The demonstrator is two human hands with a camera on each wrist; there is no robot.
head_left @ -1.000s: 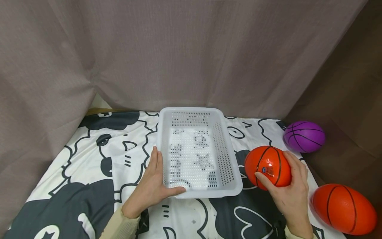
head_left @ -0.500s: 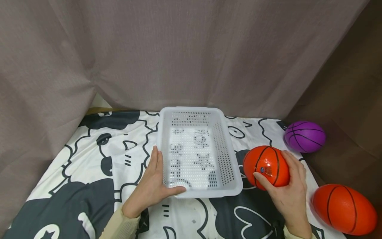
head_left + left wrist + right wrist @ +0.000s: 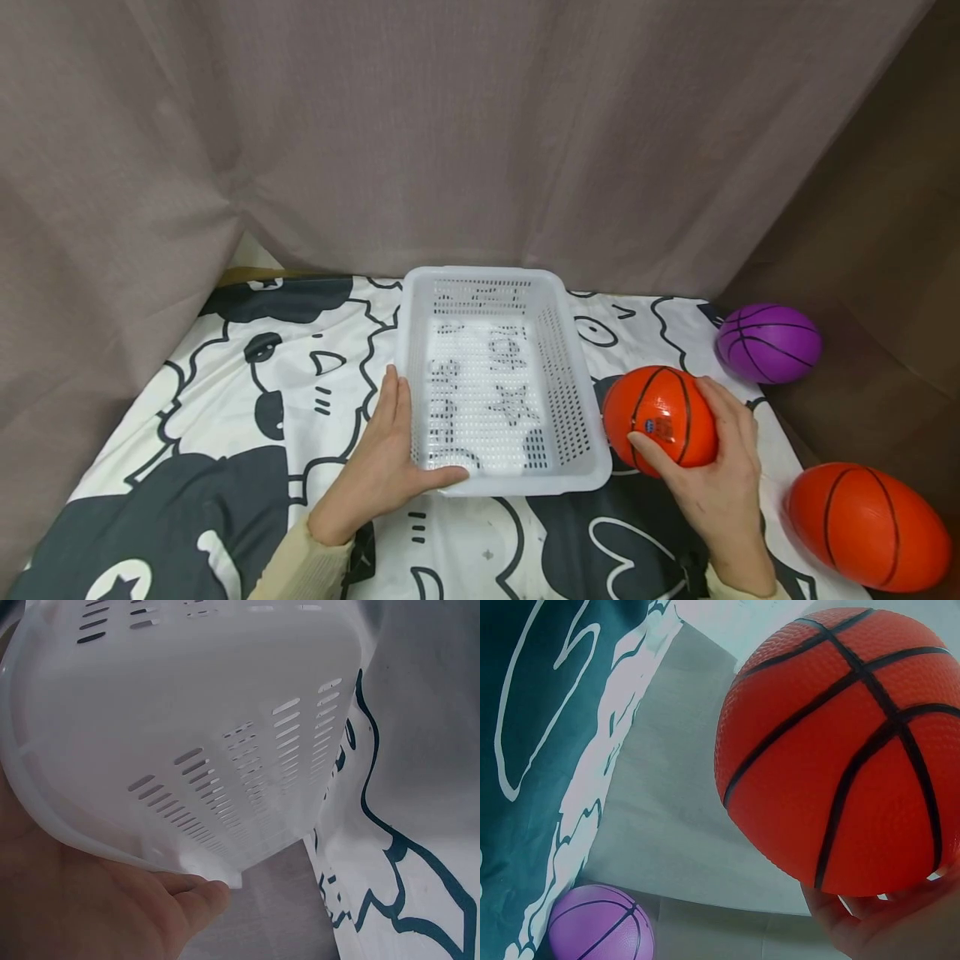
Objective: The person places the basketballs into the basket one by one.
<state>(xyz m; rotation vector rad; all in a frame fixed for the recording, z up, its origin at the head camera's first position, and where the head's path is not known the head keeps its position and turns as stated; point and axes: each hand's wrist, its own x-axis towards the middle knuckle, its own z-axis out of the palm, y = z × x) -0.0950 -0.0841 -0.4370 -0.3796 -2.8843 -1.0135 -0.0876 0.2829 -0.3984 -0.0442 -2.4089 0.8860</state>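
A white perforated plastic basket [image 3: 592, 471] stands on the patterned cloth in the head view, with nothing inside. My left hand [image 3: 382, 467] rests on its near-left corner, thumb along the front rim and straight fingers against the left side. The left wrist view shows the slotted basket wall [image 3: 172, 697] with the fingers [image 3: 202, 904] touching its rim. Right of the basket, my right hand [image 3: 720, 483] grips an orange toy basketball [image 3: 660, 400], its thumb on the near side. In the right wrist view that ball [image 3: 832, 772] hides most of the fingers.
A purple toy basketball [image 3: 768, 343] lies at the back right edge of the cloth. Another orange basketball [image 3: 867, 525] sits at the front right edge. Grey-brown curtain [image 3: 480, 142] hangs behind the black-and-white cloth [image 3: 322, 333].
My right hand has moved slightly left with the orange basketball, bringing it closer to the basket. The left hand and the basket have hardly moved.
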